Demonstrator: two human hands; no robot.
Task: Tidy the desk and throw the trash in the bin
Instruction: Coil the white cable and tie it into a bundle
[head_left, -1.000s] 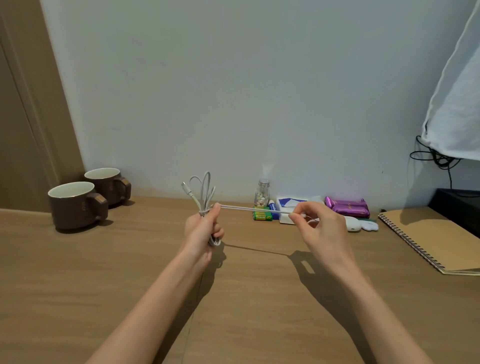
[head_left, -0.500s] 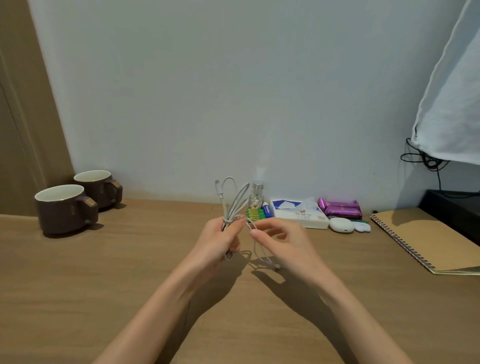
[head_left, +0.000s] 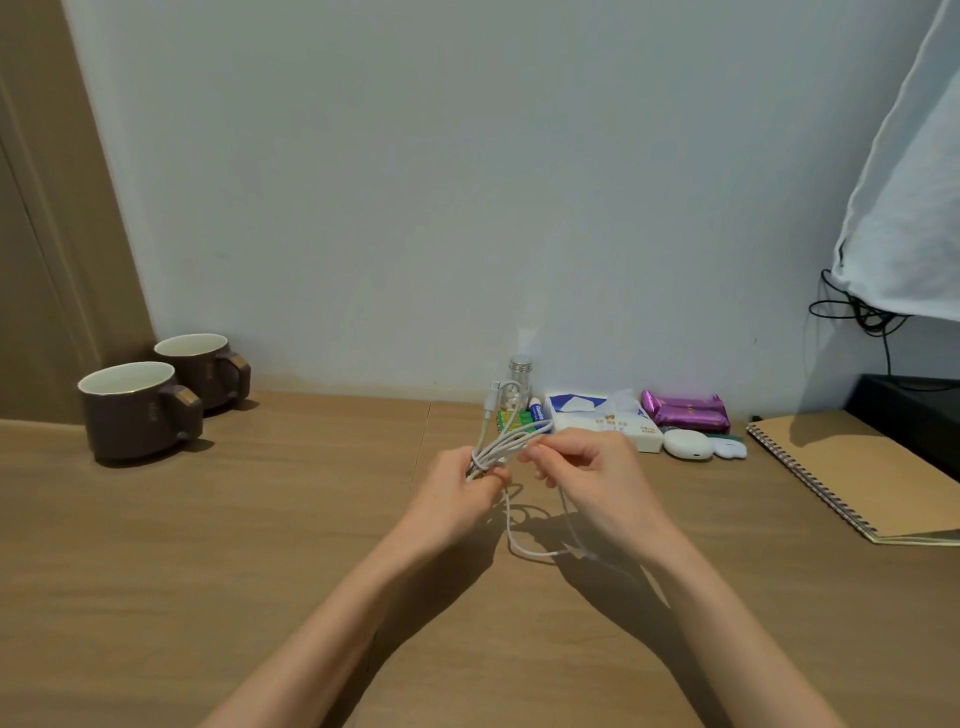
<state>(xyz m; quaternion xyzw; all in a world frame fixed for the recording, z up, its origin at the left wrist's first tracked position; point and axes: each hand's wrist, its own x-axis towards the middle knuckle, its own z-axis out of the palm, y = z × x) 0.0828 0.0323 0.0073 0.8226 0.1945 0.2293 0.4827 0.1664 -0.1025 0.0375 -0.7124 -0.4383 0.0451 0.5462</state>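
Above the middle of the wooden desk (head_left: 260, 545) I hold a white charging cable (head_left: 506, 441), folded into a bundle of loops. My left hand (head_left: 457, 491) grips the bundle at its lower end, and one plug end sticks up above it. My right hand (head_left: 587, 478) pinches a strand of the same cable close beside the bundle. A loose loop hangs down below both hands and touches the desk.
Two brown mugs (head_left: 140, 410) stand at the back left. Along the wall lie a small glass bottle (head_left: 519, 382), batteries (head_left: 514, 420), a tissue pack (head_left: 602, 421), a purple packet (head_left: 685, 410) and a white earbud case (head_left: 688, 444). A spiral notebook (head_left: 872, 478) lies at the right.
My right hand came back from the right, where it held the cable taut, to the bundle in my left hand. The stretched strand now hangs slack below my hands.
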